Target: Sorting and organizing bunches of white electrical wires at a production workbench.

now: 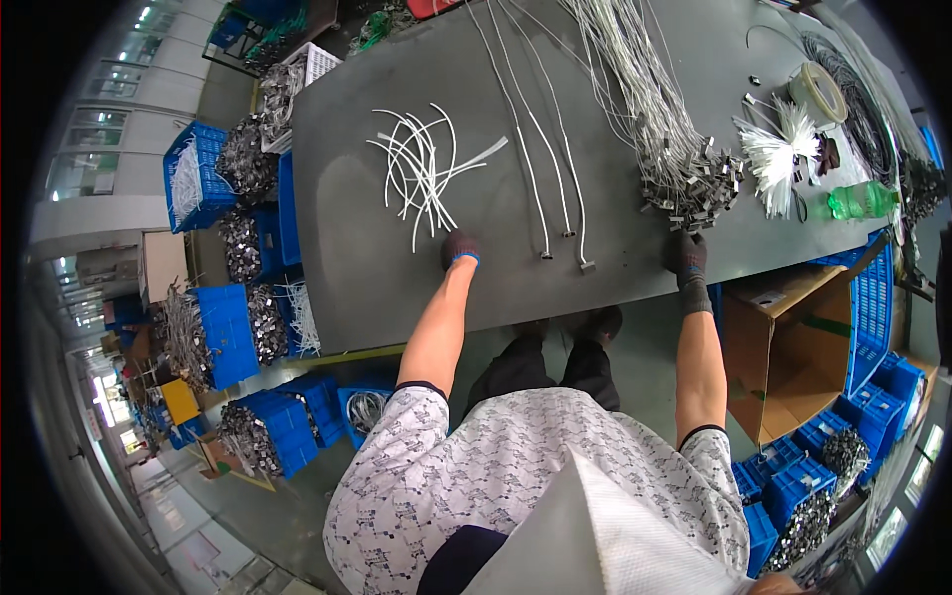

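Note:
My left hand [461, 246], in a dark glove with a blue cuff edge, is at the near end of a loose pile of thin white tubes [424, 174]. Its fingers look curled in; whether a tube end is between them is hidden. My right hand [687, 258], in a dark grey glove, is at the table's front edge. Its fingers close on the near end of a thick bundle of white cables [630, 69], among many dark and silver connectors [694, 183]. Between my hands, three separate white cables [540, 149] lie lengthwise, connector ends toward me.
To the right on the grey table [357, 288] are a fan of white strips [783, 149], a tape roll [818, 94], a green bottle [861, 201] and coiled dark cable [843, 69]. Below the edge stands an open cardboard box [793, 347]. Blue crates [223, 337] of parts line the left.

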Demonstrator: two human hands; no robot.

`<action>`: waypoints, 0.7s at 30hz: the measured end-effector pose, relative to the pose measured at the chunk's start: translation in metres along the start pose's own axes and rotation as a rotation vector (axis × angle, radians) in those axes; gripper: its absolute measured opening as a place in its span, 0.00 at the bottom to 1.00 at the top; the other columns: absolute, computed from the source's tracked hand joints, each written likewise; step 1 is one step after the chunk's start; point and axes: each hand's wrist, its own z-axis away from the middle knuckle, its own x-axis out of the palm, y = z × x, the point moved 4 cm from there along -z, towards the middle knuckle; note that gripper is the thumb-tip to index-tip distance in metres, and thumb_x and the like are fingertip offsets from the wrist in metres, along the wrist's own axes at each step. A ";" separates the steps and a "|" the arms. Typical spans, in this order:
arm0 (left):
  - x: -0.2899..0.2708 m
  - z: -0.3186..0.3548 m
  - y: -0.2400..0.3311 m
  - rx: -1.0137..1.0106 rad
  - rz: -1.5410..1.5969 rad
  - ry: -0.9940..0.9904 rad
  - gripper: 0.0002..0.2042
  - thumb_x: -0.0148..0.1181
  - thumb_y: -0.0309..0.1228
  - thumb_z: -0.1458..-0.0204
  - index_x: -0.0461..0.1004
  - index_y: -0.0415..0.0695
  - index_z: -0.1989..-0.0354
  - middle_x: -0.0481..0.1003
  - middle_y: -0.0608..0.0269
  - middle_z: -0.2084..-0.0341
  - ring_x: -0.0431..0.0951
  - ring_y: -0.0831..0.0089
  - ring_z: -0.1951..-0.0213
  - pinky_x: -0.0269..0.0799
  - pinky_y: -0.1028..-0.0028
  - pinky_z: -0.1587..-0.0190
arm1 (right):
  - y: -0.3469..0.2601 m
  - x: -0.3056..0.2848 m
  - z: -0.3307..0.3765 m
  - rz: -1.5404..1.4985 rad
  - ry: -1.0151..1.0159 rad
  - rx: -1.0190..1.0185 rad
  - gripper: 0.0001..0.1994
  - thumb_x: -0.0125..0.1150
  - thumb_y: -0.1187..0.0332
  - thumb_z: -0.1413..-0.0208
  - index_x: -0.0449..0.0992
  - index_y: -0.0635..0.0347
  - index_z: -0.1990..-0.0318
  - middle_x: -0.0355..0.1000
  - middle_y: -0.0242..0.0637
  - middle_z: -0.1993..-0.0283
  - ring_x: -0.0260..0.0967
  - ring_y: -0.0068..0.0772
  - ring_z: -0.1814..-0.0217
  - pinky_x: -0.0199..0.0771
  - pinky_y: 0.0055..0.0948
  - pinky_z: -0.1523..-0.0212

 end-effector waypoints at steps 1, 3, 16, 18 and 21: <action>-0.003 0.006 -0.001 0.000 0.000 -0.005 0.14 0.59 0.43 0.48 0.80 0.49 0.60 0.79 0.49 0.57 0.80 0.49 0.55 0.79 0.55 0.57 | 0.010 0.008 0.005 -0.413 -0.151 0.213 0.18 0.63 0.53 0.48 0.74 0.60 0.62 0.76 0.40 0.66 0.75 0.40 0.63 0.75 0.41 0.66; -0.008 0.016 0.004 0.005 -0.001 -0.067 0.13 0.60 0.41 0.49 0.80 0.48 0.61 0.79 0.49 0.58 0.80 0.49 0.55 0.79 0.56 0.58 | 0.022 0.004 0.007 -0.298 -0.207 0.072 0.17 0.62 0.53 0.48 0.73 0.58 0.63 0.75 0.40 0.67 0.75 0.41 0.65 0.75 0.42 0.67; -0.010 0.105 0.038 0.631 -0.609 -0.426 0.10 0.63 0.37 0.50 0.80 0.43 0.65 0.81 0.54 0.64 0.82 0.60 0.60 0.79 0.57 0.60 | 0.074 -0.107 0.144 0.158 -0.597 -0.353 0.11 0.63 0.60 0.45 0.72 0.56 0.64 0.71 0.40 0.75 0.71 0.34 0.74 0.72 0.37 0.73; -0.031 0.129 0.060 -0.073 0.856 -0.494 0.10 0.67 0.33 0.52 0.79 0.42 0.65 0.80 0.54 0.68 0.82 0.67 0.64 0.80 0.63 0.62 | 0.189 -0.173 0.191 0.186 -0.509 -0.109 0.13 0.59 0.60 0.42 0.73 0.60 0.58 0.72 0.42 0.74 0.74 0.36 0.71 0.74 0.36 0.69; -0.017 0.174 0.092 -0.030 1.247 -0.632 0.09 0.64 0.31 0.48 0.77 0.41 0.62 0.79 0.57 0.69 0.81 0.68 0.66 0.80 0.66 0.62 | 0.288 -0.283 0.313 0.944 -0.309 -0.068 0.18 0.56 0.62 0.45 0.74 0.62 0.51 0.74 0.56 0.51 0.73 0.53 0.50 0.73 0.45 0.51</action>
